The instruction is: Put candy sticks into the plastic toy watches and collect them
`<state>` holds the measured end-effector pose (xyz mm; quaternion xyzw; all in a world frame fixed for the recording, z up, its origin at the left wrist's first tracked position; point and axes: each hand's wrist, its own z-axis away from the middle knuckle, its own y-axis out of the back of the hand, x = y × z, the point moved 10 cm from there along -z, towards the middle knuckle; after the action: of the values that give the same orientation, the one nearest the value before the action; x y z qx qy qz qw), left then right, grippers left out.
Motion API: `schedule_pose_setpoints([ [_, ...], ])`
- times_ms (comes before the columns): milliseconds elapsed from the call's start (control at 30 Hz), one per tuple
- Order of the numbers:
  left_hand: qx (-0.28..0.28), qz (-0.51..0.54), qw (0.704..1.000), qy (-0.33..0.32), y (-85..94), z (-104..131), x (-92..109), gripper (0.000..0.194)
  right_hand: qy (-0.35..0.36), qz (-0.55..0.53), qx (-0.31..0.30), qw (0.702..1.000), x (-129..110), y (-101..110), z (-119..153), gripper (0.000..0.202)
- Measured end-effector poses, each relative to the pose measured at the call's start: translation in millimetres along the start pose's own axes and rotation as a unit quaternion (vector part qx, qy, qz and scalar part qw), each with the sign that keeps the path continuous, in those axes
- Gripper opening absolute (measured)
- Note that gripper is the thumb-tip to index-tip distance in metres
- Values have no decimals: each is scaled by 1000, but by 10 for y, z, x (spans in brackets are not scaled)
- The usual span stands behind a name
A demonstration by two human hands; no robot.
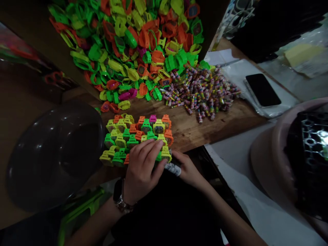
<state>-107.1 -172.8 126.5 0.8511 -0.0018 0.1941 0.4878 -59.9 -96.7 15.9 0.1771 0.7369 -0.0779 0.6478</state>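
Observation:
Rows of neon toy watches (pixel 121 140) in yellow, green, orange and pink stand packed together at the table's near edge. My left hand (pixel 143 162) lies over the front row, its fingers reaching across the tops and its thumb on the near side, closed around a toy watch (pixel 159 156) of green colour that is partly covered. Beside the right end of the rows, my right hand (pixel 189 168) is closed on a white tube with dark print (pixel 173 168). The tube's far end, by the watches, is hard to make out.
A large carton (pixel 84 80) on its side spills a heap of loose toy watches (pixel 138 44). Small striped candy-like rolls (pixel 202 89) lie to its right. Farther right are a phone (pixel 262 89) and a pink tub (pixel 266 150). A dark basin (pixel 53 153) stands left.

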Motion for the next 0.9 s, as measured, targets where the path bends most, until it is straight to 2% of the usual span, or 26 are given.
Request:
schedule_pose_setpoints([
  [100, 65, 46, 997, 14, 183, 28, -34, 52, 36, 68, 8, 997, -24, -24, 30, 23],
  [167, 123, 49, 990, 50, 377, 76, -121, 50, 58, 103, 18, 993, -30, -48, 61, 27],
  [300, 253, 17, 951, 174, 847, 325, -462, 40, 83, 147, 46, 985, -24, -73, 116, 29],
  [367, 281, 14, 929, 240, 988, 500, -673, 35, 92, 162, 52, 981, -33, -82, 132, 28],
  [433, 247, -2, 927, 282, 992, 631, -832, 36, 107, 171, 55, 978, -83, -82, 147, 31],
  [500, 170, -43, 945, 278, 884, 697, -862, 41, 119, 172, 38, 977, -167, -87, 166, 34],
  [600, 90, -94, 966, 224, 677, 767, -690, 47, 86, 175, -25, 981, -280, -61, 229, 36],
  [700, 61, -78, 974, 203, 515, 832, -471, 48, -28, 155, -73, 985, -246, 126, 332, 38],
  [733, 54, -64, 976, 201, 471, 851, -410, 48, -70, 134, -58, 987, -203, 249, 346, 37],
  [800, 60, -40, 976, 205, 434, 913, -330, 49, -134, 71, 43, 988, -91, 572, 291, 36],
  [867, 114, -26, 962, 245, 495, 1056, -346, 51, -135, -15, 180, 974, -1, 841, 121, 42],
  [900, 150, -13, 948, 281, 530, 1165, -390, 53, -123, -62, 231, 963, 42, 894, -4, 48],
])
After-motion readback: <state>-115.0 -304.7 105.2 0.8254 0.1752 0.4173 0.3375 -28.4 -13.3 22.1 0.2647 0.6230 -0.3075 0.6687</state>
